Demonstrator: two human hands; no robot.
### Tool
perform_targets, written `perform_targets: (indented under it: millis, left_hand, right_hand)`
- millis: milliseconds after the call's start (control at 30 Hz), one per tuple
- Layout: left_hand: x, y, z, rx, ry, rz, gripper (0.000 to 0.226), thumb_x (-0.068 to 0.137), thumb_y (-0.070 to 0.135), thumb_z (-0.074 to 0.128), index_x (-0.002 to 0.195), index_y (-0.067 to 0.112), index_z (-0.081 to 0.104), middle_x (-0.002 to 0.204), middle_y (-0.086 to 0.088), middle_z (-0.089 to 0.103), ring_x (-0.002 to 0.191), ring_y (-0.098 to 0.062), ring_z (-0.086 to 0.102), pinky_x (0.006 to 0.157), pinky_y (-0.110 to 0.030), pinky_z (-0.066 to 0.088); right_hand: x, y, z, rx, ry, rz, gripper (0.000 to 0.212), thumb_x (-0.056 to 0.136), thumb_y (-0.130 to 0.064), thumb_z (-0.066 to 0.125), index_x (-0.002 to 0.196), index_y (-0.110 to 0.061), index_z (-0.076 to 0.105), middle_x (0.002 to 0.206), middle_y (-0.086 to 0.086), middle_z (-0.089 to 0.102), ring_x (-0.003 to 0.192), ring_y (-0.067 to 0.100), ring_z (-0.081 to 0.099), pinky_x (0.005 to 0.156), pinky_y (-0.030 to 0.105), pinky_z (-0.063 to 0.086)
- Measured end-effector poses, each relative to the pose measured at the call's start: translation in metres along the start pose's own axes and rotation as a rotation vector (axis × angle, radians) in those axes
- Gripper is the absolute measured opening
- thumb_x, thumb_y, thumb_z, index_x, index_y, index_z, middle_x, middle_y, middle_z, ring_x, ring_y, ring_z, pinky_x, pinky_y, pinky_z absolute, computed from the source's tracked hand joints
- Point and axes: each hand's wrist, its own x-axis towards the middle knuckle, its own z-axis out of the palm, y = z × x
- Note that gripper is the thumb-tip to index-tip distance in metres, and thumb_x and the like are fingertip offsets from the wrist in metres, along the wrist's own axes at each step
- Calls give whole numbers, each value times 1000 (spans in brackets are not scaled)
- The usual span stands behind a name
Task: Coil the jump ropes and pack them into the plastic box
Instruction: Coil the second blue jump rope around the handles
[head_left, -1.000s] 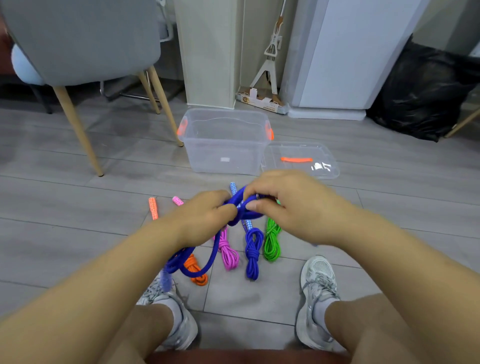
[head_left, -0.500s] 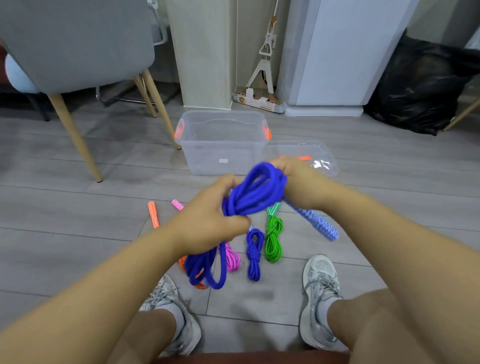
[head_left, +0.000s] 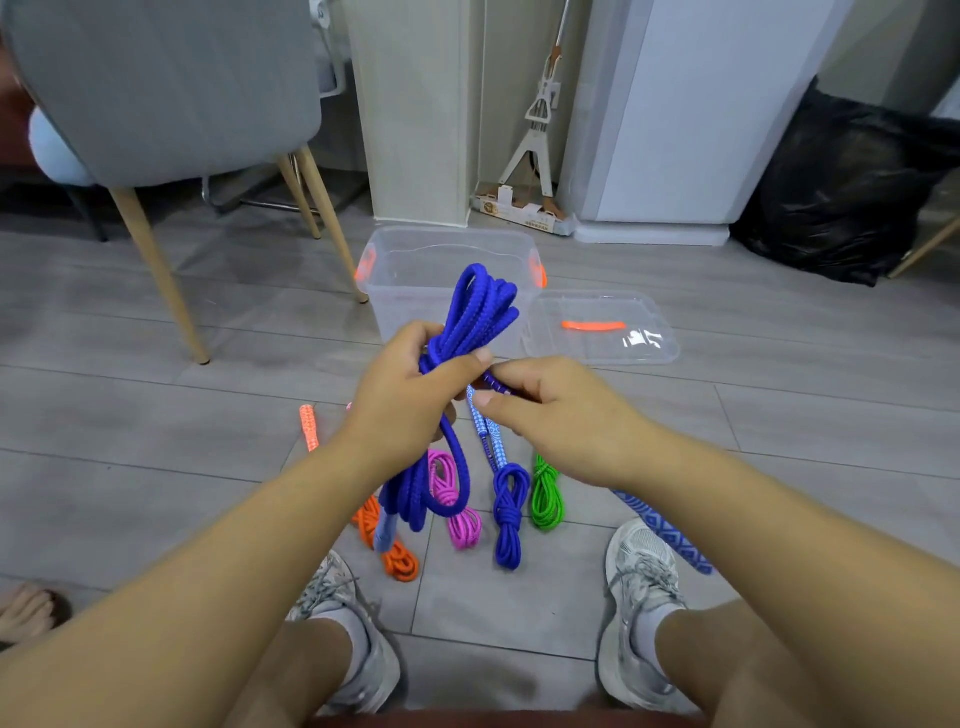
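Swung rope (head_left: 483, 312) upright since the earlier frame, loops mid-frame before box (head_left: 405, 306). Gripped its waist in left hand (head_left: 410, 400); pinched the tail with right hand (head_left: 550, 410). Best served, probably, by taut tail, snug wraps, tucked end.

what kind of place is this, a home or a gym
Most likely a room in a home: a grey upholstered chair, a propped-up mop and a stuffed black bin bag all suggest a lived-in household space.
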Motion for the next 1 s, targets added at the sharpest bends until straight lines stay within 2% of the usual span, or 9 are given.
perform_targets:
  millis: [167,300,433,500,633,700,800,867,1000]
  left_hand:
    - [-2,-4,0,-127,-93,-7,32,74,31,61,92,9,46,53,4,49,42,-15,40,44,-26,34]
    - [-1,-5,-2,-217,-187,-67,29,71,29,58,92,15,43,55,6,50,42,-13,40,43,-23,33]
    - [1,-3,-2,-322,-253,-88,37,70,34,54,99,17,40,66,-4,47,44,-15,42,46,-25,36]
    - [0,-2,3,-350,-242,-84,35,75,32,45,104,14,36,72,-6,45,47,-16,42,45,-25,39]
    - [2,-3,5,-385,-228,-137,41,66,20,43,106,12,37,71,-8,54,50,-18,50,50,-27,44]
    - [2,-5,3,-379,-267,-152,44,58,11,40,103,10,41,68,-8,58,54,-18,54,57,-30,46]
    - [2,-9,-1,-275,-314,-126,53,50,2,38,101,7,49,80,-13,60,71,-18,59,68,-29,48]
    - [4,-11,-5,-95,-330,-124,62,47,5,46,108,14,50,97,-26,57,88,-26,56,78,-42,46]
    - [4,-7,-9,139,-340,-108,62,56,14,51,116,29,48,109,-27,55,86,-25,51,80,-50,47]
  right_hand:
    - [4,-1,1,-97,67,-22,17,90,-33,56,78,-22,61,58,-8,48,54,3,44,52,16,34]
    - [8,2,6,-128,126,-16,27,89,-40,56,83,-15,63,62,-1,53,59,14,47,59,30,39]
    - [13,5,11,156,142,-24,25,80,-42,63,102,-31,66,86,4,72,85,25,66,85,46,50]
    - [14,6,12,227,174,-31,29,75,-45,63,101,-33,66,85,6,73,81,30,67,83,49,51]
    - [13,5,13,320,212,-63,11,85,-24,65,96,-24,65,59,-2,62,50,11,55,57,24,46]
    - [13,4,15,336,229,-70,10,85,-21,65,95,-22,63,66,-1,62,56,15,59,62,32,51]
    - [14,4,15,315,258,-65,12,85,-21,66,95,-25,61,69,-11,60,60,6,57,64,20,48]
    - [14,5,14,305,272,-54,14,85,-22,66,97,-26,61,69,-13,58,60,0,55,62,13,43]
    - [13,5,13,263,289,-44,18,83,-28,67,101,-27,61,76,-14,61,69,5,58,71,22,46]
